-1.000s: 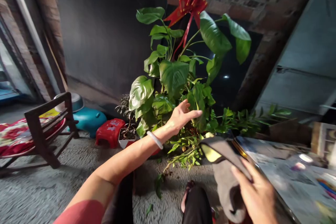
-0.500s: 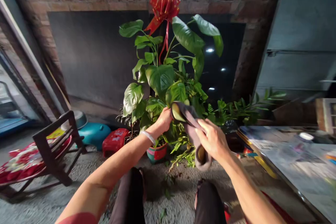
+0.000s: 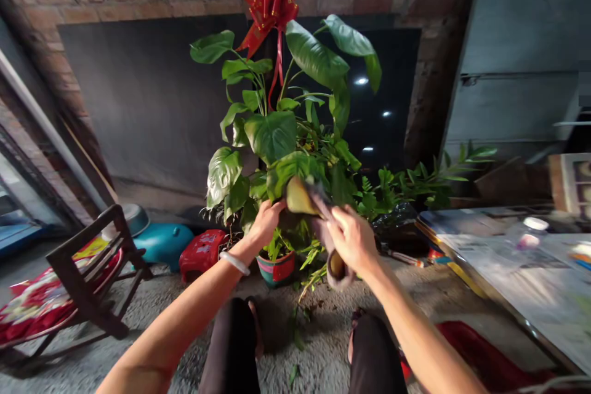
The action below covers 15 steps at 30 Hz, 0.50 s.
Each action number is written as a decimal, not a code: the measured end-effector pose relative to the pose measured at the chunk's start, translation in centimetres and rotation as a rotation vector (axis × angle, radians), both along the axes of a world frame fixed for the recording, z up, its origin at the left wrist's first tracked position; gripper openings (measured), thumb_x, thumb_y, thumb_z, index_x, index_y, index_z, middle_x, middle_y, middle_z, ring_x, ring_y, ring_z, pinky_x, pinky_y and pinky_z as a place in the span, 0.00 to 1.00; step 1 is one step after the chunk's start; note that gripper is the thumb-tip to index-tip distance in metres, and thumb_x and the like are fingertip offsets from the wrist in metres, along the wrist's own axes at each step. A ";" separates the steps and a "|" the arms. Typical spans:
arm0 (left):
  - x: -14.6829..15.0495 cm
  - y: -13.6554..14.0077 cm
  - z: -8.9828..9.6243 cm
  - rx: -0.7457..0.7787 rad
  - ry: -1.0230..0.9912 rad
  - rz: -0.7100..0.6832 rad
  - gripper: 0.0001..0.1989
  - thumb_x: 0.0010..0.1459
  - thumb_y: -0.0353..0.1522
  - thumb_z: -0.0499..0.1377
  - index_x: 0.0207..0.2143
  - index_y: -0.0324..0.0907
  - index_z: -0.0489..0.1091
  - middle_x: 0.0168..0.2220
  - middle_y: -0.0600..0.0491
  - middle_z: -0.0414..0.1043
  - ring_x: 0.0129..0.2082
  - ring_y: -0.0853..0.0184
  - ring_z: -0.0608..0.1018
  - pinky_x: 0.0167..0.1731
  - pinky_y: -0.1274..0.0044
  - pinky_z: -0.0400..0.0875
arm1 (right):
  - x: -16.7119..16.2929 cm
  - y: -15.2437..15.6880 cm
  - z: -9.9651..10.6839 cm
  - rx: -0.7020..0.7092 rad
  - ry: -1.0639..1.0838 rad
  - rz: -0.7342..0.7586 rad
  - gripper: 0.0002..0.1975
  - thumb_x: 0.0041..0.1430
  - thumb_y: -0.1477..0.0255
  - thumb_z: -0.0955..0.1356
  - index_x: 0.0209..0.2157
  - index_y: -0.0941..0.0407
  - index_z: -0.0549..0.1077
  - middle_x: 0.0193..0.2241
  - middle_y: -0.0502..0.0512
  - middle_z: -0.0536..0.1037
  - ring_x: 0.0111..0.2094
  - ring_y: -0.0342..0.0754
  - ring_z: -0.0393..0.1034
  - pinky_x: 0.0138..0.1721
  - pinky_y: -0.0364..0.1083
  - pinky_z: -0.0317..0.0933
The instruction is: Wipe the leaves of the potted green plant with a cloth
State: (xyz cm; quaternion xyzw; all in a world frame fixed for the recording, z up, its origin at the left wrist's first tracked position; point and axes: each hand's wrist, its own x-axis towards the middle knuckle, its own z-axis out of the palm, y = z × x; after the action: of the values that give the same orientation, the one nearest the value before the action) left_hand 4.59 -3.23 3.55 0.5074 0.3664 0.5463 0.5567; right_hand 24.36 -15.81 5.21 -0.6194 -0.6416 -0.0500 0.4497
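Observation:
My right hand (image 3: 353, 240) is closed round a grey cloth (image 3: 323, 235) with yellowish patches, which hangs below the fingers and is partly blurred. The cloth's upper end lies against the lower part of a broad green leaf (image 3: 295, 167). My left hand (image 3: 268, 221), with a pale bangle (image 3: 234, 263) on its wrist, pinches that leaf's edge just left of the cloth; its fingertips are partly hidden. The leaf belongs to a tall potted plant (image 3: 271, 135) topped by a red ribbon bow (image 3: 271, 3). Its pot (image 3: 276, 269) is green and red.
On the left stand a wooden chair (image 3: 87, 265) with a red cushion, a teal basin (image 3: 164, 245) and a red plastic stool (image 3: 202, 253). A table (image 3: 498, 295) with a clear jar (image 3: 529, 237) is at right. Dark panels (image 3: 152, 117) lean on the brick wall.
Both hands and the cloth have moved slightly left and down in the picture, and the cloth's upper end has swung lower left. The whole view has shifted a little too.

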 end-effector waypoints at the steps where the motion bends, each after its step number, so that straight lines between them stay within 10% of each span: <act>1: -1.7 0.3 -0.2 0.073 0.065 0.045 0.16 0.51 0.43 0.73 0.33 0.42 0.78 0.28 0.51 0.81 0.38 0.55 0.86 0.41 0.70 0.80 | 0.0 -0.8 -2.6 -0.062 0.078 0.028 0.21 0.65 0.67 0.63 0.46 0.58 0.87 0.46 0.70 0.89 0.48 0.62 0.87 0.54 0.57 0.78; 7: -8.5 2.8 -1.5 0.259 0.380 0.365 0.12 0.56 0.42 0.69 0.29 0.43 0.77 0.28 0.51 0.81 0.38 0.55 0.84 0.41 0.71 0.78 | 3.5 -8.4 -12.4 -0.278 0.377 -0.037 0.31 0.61 0.55 0.64 0.50 0.60 0.88 0.51 0.69 0.89 0.53 0.66 0.87 0.59 0.60 0.80; 15: 3.6 2.2 -3.3 0.163 0.651 0.341 0.16 0.65 0.31 0.61 0.22 0.45 0.68 0.21 0.52 0.71 0.32 0.60 0.80 0.41 0.71 0.75 | 6.9 -13.3 -14.1 -0.218 0.446 -0.234 0.31 0.56 0.48 0.68 0.43 0.57 0.91 0.44 0.68 0.90 0.46 0.66 0.89 0.47 0.52 0.84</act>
State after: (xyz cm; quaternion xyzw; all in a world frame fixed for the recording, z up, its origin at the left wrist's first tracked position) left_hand 8.22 -1.02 0.20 0.6288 0.5588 0.4686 0.2698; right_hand 31.22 -29.07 -8.90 -0.7298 -0.4523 0.1055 0.5016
